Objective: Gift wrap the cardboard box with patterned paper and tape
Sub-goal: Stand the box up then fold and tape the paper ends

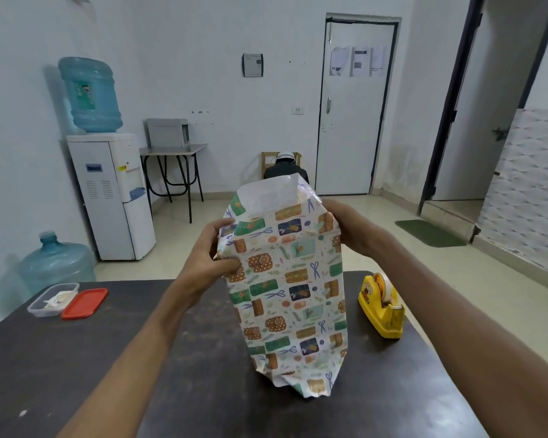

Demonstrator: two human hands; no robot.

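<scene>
The box stands upright on end on the dark table (76, 358), fully covered by patterned paper (291, 292) printed with gifts and scissors; no cardboard shows. At its top a white paper flap (269, 196) sticks up, unfolded. My left hand (215, 251) grips the upper left edge of the wrapped box, thumb on the front. Around the upper right edge curls my right hand (348, 229). The paper's bottom end (307, 387) is crumpled against the table. A yellow tape dispenser (383, 308) sits on the table to the right of the box.
A clear plastic container (53, 300) and its red lid (84, 303) lie at the table's far left. Beyond the table are a water dispenser (114, 191), a spare water bottle (56, 263) on the floor, a small desk (171, 150) and a white door (351, 115).
</scene>
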